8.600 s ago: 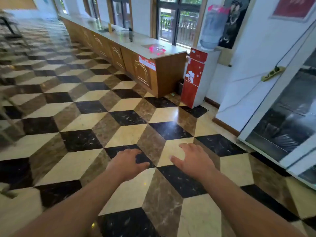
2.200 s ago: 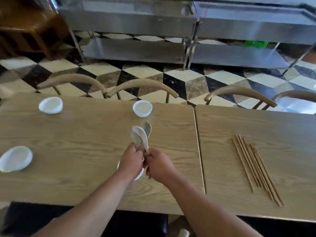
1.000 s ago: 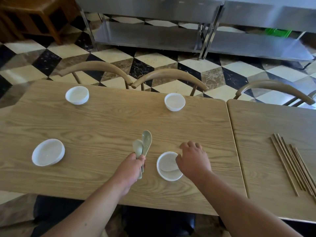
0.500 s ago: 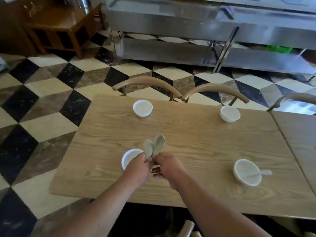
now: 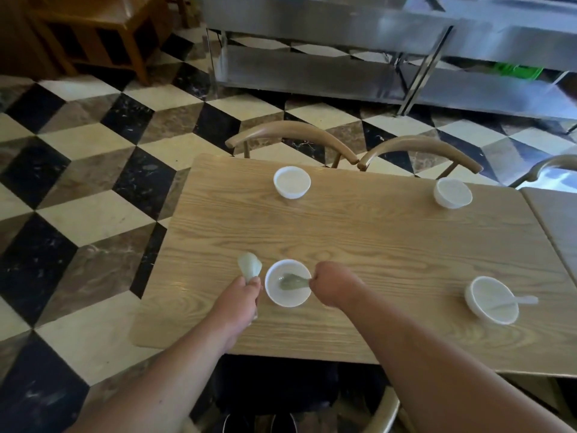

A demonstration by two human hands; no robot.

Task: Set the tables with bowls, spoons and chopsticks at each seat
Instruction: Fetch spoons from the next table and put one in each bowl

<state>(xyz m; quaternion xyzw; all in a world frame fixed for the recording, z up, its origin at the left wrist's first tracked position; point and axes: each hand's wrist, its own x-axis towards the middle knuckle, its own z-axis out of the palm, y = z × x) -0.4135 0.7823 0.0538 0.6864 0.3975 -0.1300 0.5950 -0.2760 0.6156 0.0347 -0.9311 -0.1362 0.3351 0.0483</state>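
Pale green spoons (image 5: 249, 267) stick up from the left hand (image 5: 242, 296), whose fingers are curled round their handles at the near left of the wooden surface (image 5: 374, 242); how many it holds is too blurred to count. Just to its right stands the near-left bowl (image 5: 285, 300). Half a second ago this bowl was empty and both hands met at the bundle. Now one spoon (image 5: 290, 281) lies with its scoop inside the bowl, and the right hand (image 5: 329, 287) is closed on its handle at the rim, not yet let go. That likely makes this the second seat to get its spoon. Farther back, the far-left bowl (image 5: 292, 182) and far-right bowl (image 5: 452, 192) hold no spoons. At the near right, a bowl (image 5: 477, 307) already has a white spoon (image 5: 526, 299) in it. No chopsticks are in view, so that part of the setting seems yet to come.
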